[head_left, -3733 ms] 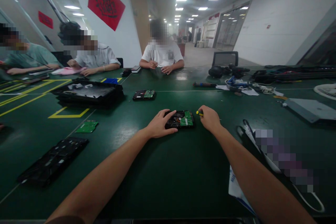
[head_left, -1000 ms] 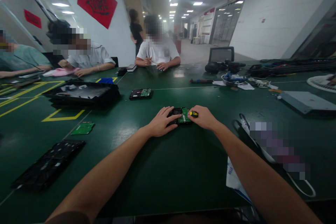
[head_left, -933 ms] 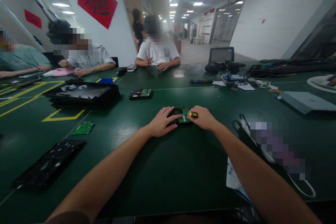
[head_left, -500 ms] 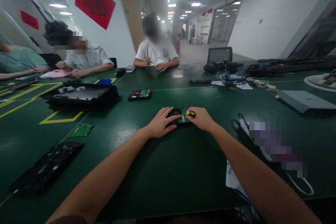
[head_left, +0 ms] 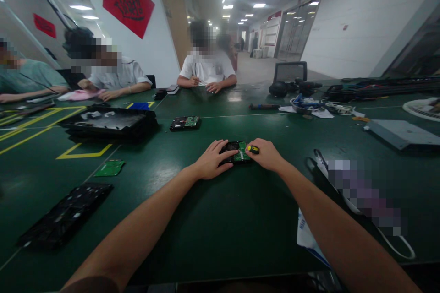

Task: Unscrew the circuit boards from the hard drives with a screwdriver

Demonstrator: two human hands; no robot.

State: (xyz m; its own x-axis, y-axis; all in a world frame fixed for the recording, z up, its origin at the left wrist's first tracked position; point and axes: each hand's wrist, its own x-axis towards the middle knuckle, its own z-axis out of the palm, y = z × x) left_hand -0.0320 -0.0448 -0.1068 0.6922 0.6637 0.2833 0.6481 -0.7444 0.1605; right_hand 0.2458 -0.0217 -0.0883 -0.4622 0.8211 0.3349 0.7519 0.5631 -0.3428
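Note:
A black hard drive with a green circuit board (head_left: 236,151) lies on the green table in front of me. My left hand (head_left: 210,160) rests on its left side, fingers spread flat over the casing, pinning it down. My right hand (head_left: 267,154) is closed around a small screwdriver with a yellow and black handle (head_left: 253,149), whose tip points down at the drive's right edge. The tip itself is hidden by my fingers.
A second hard drive (head_left: 185,122) lies further back. Black trays (head_left: 108,122) (head_left: 63,214) and a loose green board (head_left: 110,168) lie to the left. Tools, cables (head_left: 304,103) and a grey panel (head_left: 400,132) lie right. Three people sit across the table.
Since 3.7 s ago my right hand has moved left with the screwdriver onto the drive's right edge. Over the last second both hands have stayed in place; only the view shifted slightly.

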